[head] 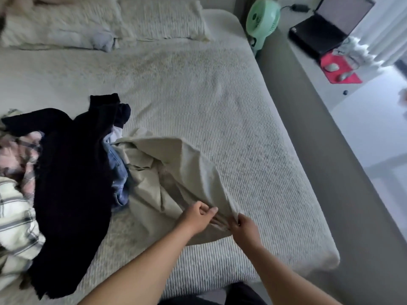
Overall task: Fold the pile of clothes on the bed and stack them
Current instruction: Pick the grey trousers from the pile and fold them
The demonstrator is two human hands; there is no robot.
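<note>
A beige garment (171, 172) lies crumpled near the bed's front edge, one part lifted into a ridge. My right hand (244, 225) pinches its near edge. My left hand (198, 214) hovers just left of it, fingers curled over the same edge, though whether it grips the cloth is unclear. To the left sprawls the pile: a black sweater (72, 183), blue jeans (117, 170), a pink plaid piece (19, 159) and a white striped piece (15, 219).
The ribbed bedspread (231, 119) stretches to the right and far side. Two pillows (110, 23) lie at the head. Right of the bed run a grey floor strip (308, 150), a green fan (262, 20) and a laptop (319, 31).
</note>
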